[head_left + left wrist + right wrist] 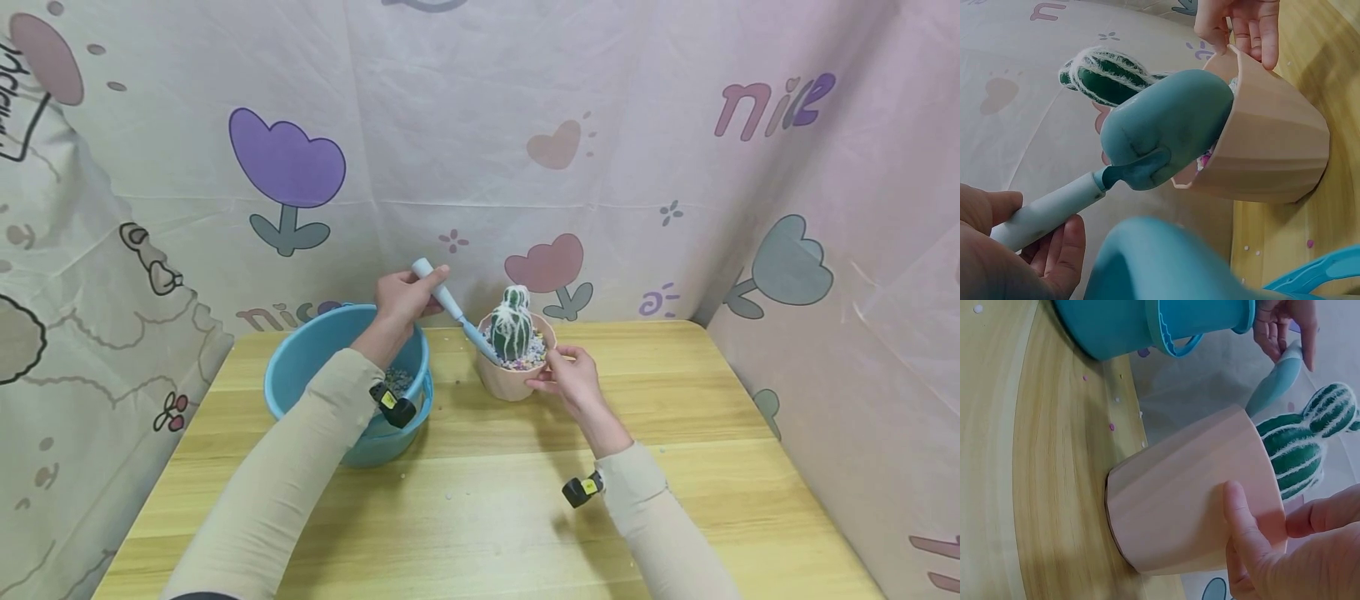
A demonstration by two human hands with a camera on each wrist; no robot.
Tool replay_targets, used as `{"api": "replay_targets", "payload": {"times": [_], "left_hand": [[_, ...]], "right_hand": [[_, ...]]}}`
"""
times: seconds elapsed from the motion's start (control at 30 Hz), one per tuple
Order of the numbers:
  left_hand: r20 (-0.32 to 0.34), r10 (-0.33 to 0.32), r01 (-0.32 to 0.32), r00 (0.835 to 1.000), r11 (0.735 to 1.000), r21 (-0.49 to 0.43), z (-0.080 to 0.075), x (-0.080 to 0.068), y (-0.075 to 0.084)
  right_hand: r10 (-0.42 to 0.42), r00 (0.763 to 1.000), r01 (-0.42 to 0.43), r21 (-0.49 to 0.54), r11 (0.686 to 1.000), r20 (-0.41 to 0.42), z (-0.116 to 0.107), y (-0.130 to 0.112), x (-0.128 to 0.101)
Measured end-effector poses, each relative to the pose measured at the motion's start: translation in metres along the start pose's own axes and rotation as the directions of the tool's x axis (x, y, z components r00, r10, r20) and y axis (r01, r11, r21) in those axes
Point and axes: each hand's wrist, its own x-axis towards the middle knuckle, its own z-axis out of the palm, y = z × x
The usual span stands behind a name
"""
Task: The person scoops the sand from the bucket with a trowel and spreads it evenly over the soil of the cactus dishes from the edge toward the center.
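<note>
Left grip (402, 298): thumb and fingers curled round the pale handle of a blue trowel (444, 296); the tool slants down to the right, its blade (480, 340) reaching past the left edge of a pink pot (506, 385); the rounded back of the blade faces the left wrist camera; the blade's end is hidden by the pot wall there, so contact with the stones inside cannot be confirmed.

Right grip (573, 377): pinching the pot at the right side of its rim, thumb against the outer wall, fingers at the edge near the plant; the pot stands upright on the wooden bench (465, 508), toward the back.

Pot contents: a green cactus (512, 332) with white, thread-like strands, upright amid small multicoloured stones (536, 353); the blade lies to the left of the cactus.

To the left of the pot, near but apart from it: a blue bucket (307, 350), dark grey granular material (399, 380) visible inside; the left sleeve (300, 467) crosses over it; a few pink and pale bits (1310, 244) are scattered on the bench; behind, a pale cloth (450, 100) printed with flowers, hearts and lettering.
</note>
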Motion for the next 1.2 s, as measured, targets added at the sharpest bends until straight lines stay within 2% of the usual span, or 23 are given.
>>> {"api": "replay_targets", "payload": {"times": [0.77, 1.2], "left_hand": [[-0.01, 0.01, -0.009, 1.0, 1.0, 0.004, -0.001, -0.0016, 0.0018], [0.013, 0.024, -0.024, 1.0, 1.0, -0.007, 0.0, -0.0013, 0.0032]], "right_hand": [[-0.002, 1.0, 0.002, 0.019, 1.0, 0.008, 0.0002, 0.0005, 0.0003], [0.016, 1.0, -0.017, 0.054, 0.998, 0.019, 0.0057, 0.0025, -0.0019]]}}
